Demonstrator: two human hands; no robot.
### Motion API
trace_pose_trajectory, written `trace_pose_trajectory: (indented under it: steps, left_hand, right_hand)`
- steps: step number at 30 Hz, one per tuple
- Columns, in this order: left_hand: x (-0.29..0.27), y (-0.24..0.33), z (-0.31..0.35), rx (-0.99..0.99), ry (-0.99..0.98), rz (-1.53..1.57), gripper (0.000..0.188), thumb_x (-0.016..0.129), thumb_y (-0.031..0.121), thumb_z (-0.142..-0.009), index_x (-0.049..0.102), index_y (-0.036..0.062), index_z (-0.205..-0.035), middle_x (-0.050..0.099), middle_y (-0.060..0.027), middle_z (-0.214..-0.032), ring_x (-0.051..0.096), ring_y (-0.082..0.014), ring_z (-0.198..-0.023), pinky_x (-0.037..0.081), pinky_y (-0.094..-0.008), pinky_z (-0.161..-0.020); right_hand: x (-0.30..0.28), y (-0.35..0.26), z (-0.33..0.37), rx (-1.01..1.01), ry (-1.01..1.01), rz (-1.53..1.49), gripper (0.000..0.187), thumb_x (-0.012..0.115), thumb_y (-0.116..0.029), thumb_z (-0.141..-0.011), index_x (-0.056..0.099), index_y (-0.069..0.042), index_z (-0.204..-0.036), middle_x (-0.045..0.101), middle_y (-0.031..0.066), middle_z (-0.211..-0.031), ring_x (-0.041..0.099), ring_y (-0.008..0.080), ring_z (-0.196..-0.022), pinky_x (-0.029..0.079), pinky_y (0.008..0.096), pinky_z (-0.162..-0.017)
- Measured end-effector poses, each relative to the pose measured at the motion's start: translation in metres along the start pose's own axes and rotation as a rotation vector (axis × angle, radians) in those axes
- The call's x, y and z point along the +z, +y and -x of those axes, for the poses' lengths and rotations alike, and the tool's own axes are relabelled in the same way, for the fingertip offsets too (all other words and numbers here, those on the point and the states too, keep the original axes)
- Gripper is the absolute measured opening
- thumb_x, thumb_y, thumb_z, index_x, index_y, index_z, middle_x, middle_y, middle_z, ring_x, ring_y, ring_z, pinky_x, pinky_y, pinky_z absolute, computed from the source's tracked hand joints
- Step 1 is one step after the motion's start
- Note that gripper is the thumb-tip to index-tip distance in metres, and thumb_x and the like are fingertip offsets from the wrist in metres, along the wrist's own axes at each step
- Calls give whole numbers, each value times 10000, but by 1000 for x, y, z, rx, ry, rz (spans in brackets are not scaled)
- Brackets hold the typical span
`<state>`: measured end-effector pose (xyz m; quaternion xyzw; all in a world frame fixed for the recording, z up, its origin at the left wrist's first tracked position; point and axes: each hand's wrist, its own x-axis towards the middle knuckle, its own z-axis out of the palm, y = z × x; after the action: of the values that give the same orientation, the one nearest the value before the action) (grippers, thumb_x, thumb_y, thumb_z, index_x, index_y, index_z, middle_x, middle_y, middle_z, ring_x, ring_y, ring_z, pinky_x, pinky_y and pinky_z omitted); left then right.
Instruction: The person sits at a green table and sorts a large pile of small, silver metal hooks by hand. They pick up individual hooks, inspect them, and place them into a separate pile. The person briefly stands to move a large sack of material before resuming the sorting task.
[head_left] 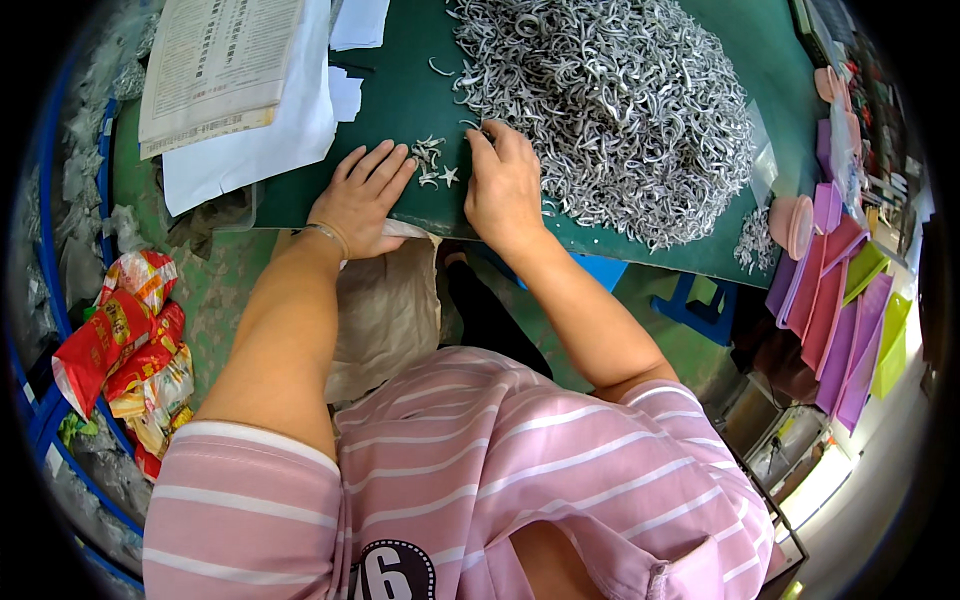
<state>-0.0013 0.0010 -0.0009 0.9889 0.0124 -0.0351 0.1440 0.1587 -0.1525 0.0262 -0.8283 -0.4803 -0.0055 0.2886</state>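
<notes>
Left hand (362, 200): palm down, fingers extended, flat at near edge of green table (400, 100). Right hand (506, 188): fingers curled, thumb and fingertips close together beside large heap of curved silver pieces (620, 120); cannot tell whether a piece is pinched, fingertips being partly hidden. Small silver cluster (429, 160) lies between both hands. Paper sheets (235, 150): table's left side.

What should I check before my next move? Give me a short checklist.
1. Left hand flat on the green table: ok.
2. Right hand at the edge of the big silver pile: ok.
3. Right hand's grip on a piece: cannot tell, fingertips partly hidden.
4. Small group of pieces apart from the pile: ok.
5. All pieces in one heap: not ok, a small heap sits by the pink bowl.
</notes>
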Motion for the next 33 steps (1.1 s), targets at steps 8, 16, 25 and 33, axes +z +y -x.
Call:
trace_pose_trajectory:
  steps: [8, 16, 25, 33]
  left_hand:
    - [1, 0, 1, 4, -6, -12, 985, 744, 456, -614, 341, 60, -1421, 284, -115, -1497, 225, -279, -1401, 176, -456, -1148]
    - [0, 0, 2, 15, 19, -5, 989, 753, 433, -599, 343, 53, -1415, 294, -121, -1492, 233, -285, -1398, 183, -460, -1143]
    - [0, 1, 0, -12, -35, -19, 1011, 748, 448, -592, 328, 56, -1424, 287, -126, -1501, 220, -287, -1407, 169, -463, -1147]
    - [1, 0, 0, -3, -8, -24, 1005, 752, 434, -585, 336, 57, -1419, 303, -134, -1492, 244, -298, -1398, 184, -471, -1142]
  right_hand:
    - [-17, 15, -3, -49, -5, 113, 438, 575, 23, -694, 578, 34, -1132, 497, 223, -1277, 481, 374, -1161, 375, 466, -960]
    - [-13, 8, 17, 16, -102, 129, 468, 588, -22, -692, 567, 32, -1157, 413, 248, -1371, 424, 376, -1227, 321, 493, -980]
    - [-20, 15, 27, -24, -51, -73, 389, 600, -9, -709, 592, -22, -1098, 527, 177, -1223, 486, 358, -1142, 363, 459, -959]
    - [-65, 53, 13, 261, 288, 331, 397, 784, -226, -688, 605, -90, -1015, 562, 90, -1009, 516, 295, -945, 370, 417, -787]
